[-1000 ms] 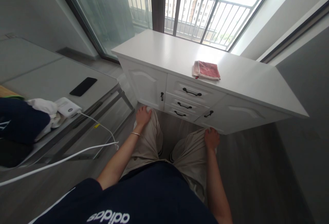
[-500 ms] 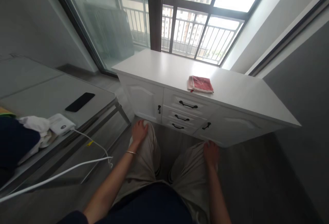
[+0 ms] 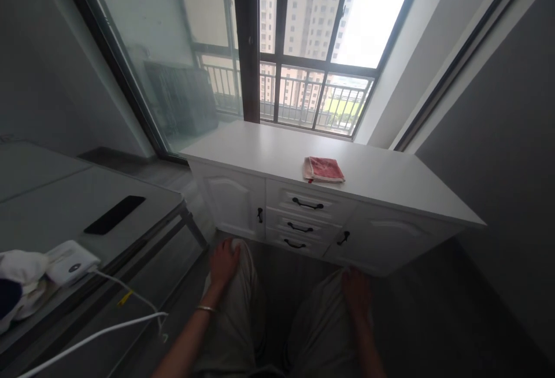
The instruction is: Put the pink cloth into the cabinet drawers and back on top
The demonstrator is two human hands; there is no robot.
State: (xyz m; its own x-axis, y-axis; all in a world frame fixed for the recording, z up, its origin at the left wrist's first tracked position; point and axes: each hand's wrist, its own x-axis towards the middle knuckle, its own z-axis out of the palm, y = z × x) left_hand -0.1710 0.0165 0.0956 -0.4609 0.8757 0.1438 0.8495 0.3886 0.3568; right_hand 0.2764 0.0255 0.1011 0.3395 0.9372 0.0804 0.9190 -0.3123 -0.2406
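Cloth [image 3: 324, 170], red and folded, is laid near the front edge of the white cabinet [image 3: 390, 177], kept steady by the level top. Left hand [image 3: 224, 263] and right hand [image 3: 356, 292] are supported by the knees [image 3: 245, 262]; fingers [image 3: 227, 246] are draped loosely over them, nothing being grasped.

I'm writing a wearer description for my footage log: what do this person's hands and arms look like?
The left hand is ungloved, with a thin, pale, metallic-looking bracelet around the wrist. The right hand is also ungloved, and no band shows on its wrist. No sleeve shows on either forearm.
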